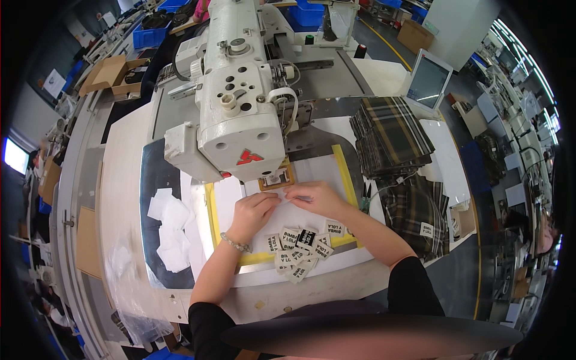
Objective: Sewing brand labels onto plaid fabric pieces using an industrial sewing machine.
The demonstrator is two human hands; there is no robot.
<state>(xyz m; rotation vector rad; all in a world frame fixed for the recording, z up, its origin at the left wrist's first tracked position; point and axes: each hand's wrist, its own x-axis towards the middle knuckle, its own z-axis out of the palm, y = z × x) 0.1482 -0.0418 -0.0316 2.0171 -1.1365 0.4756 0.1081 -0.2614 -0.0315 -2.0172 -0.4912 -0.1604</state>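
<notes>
My left hand [255, 211] and my right hand [318, 200] come together just in front of the sewing machine's brass-coloured frame [287, 182]. The fingers of both are pinched around a small pale piece [284, 198], too small and too covered to name. Above them stands the head of the white sewing machine [240, 129]. A loose pile of off-white labels with black print [292, 258] lies between my forearms, with one black label [307, 239] on top. Under my hands is a white work plate edged with yellow tape [211, 219].
Folded plaid cloth pieces [393, 135] are stacked at the right, with more plaid cloth [414, 210] nearer, one bearing a label. Dark-handled snips [365, 198] lie beside them. White paper-like pieces [171, 225] are spread at the left. A screen [429, 81] stands at the back right.
</notes>
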